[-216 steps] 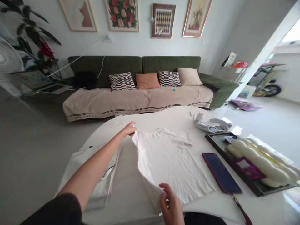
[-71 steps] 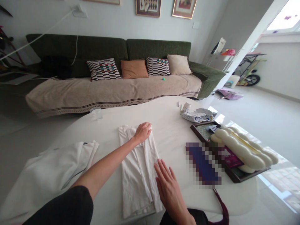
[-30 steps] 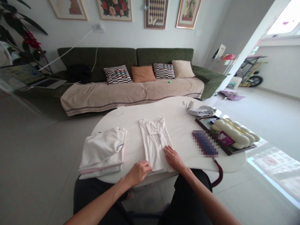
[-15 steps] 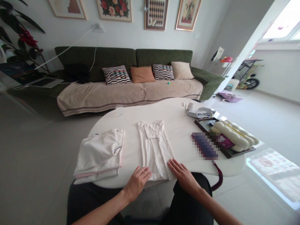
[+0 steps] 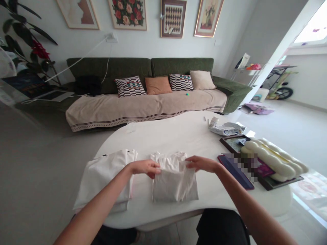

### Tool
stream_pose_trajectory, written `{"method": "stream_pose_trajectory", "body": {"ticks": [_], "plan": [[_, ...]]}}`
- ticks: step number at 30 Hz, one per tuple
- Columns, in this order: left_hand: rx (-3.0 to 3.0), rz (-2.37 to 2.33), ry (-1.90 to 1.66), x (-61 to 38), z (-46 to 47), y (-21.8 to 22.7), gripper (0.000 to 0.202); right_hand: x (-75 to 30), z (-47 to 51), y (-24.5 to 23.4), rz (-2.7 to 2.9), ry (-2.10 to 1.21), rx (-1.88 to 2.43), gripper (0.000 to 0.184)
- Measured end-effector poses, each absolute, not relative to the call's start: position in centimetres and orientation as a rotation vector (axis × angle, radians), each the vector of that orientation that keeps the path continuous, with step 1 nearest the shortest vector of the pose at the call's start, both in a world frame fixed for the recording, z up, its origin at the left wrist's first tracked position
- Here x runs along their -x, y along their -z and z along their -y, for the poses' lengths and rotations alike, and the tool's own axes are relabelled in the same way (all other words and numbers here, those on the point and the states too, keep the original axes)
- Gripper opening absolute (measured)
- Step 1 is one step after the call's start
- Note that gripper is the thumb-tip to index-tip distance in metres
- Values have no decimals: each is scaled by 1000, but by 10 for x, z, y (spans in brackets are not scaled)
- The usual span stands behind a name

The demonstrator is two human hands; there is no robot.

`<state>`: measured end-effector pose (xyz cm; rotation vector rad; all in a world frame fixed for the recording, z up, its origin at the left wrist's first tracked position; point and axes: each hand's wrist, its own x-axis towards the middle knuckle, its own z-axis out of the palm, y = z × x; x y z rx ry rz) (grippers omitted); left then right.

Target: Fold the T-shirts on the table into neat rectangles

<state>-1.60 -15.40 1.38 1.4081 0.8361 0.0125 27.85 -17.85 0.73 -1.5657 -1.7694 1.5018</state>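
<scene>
You are pinching the white shirt (image 5: 170, 185), right of the garment stack (image 5: 104, 168) on the desk (image 5: 176, 132), left grip (image 5: 145, 167) nearer that stack, right grip (image 5: 204, 164) farther, held edge running away from it.

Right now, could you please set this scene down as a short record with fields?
Left hand: pinches the folded-over edge of a white garment
Right hand: grips the same edge at its other end
Surface: white table
Beside the left forearm: pile of pale clothes
Beyond the right forearm: phone, partly pixelated, and a dark-rimmed tray bearing a puffy cream item
Far side of table: crumpled silvery package
Background: green sofa with four cushions
</scene>
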Motion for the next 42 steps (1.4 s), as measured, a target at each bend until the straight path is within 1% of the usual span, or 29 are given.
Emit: {"method": "stream_pose_trajectory", "body": {"ticks": [2, 4, 7, 10, 13, 15, 18, 20, 23, 26, 29, 32, 34, 36, 38, 40, 42], "plan": [[-1229, -1086, -249, 11, 125, 9, 33, -270, 145, 14, 1644, -1351, 1665, 29], [-1158, -1247, -437, 6, 111, 36, 33, -261, 126, 39, 1615, -1217, 1729, 27], [-1190, -1343, -604, -1, 112, 70, 29, -253, 119, 68, 1595, -1012, 1808, 23], [-1245, -1399, -756, -2, 116, 88, 20, -254, 119, 78, 1634, -853, 1804, 20], [-1291, -1453, -875, -1, 114, 98, 14, -256, 112, 77, 1711, -748, 1775, 20], [-1311, -1509, -950, -1, 112, 103, 13, -255, 107, 76, 1746, -662, 1787, 24], [-1336, -1601, -1053, -3, 112, 108, 18, -244, 106, 78, 1769, -476, 1827, 35], [-1356, -1643, -1126, -6, 113, 108, 21, -233, 112, 80, 1782, -349, 1831, 39], [-1394, -1655, -1234, -10, 112, 105, 23, -215, 127, 86, 1847, -235, 1770, 38], [-1454, -1637, -1295, -13, 107, 103, 16, -203, 142, 95, 2054, -143, 1679, 38], [-1499, -1687, -1314, -15, 104, 104, 16, -200, 151, 103, 2200, -91, 1739, 42], [-1556, -1758, -1332, -21, 109, 104, 24, -201, 154, 105, 2221, -134, 1855, 47], [-1767, -1715, -1282, -30, 118, 103, 30, -202, 152, 104, 2218, -111, 1874, 50], [-2103, -1610, -1092, -38, 127, 103, 36, -203, 150, 102, 2196, -58, 1875, 53], [-2382, -1526, -820, -43, 134, 105, 45, -205, 148, 104, 2192, -49, 1886, 56], [-2492, -1536, -631, -43, 138, 108, 55, -207, 148, 109, 2199, -84, 1923, 58], [-2529, -1588, -551, -41, 140, 111, 57, -209, 148, 116, 2189, -100, 1966, 59]]}}
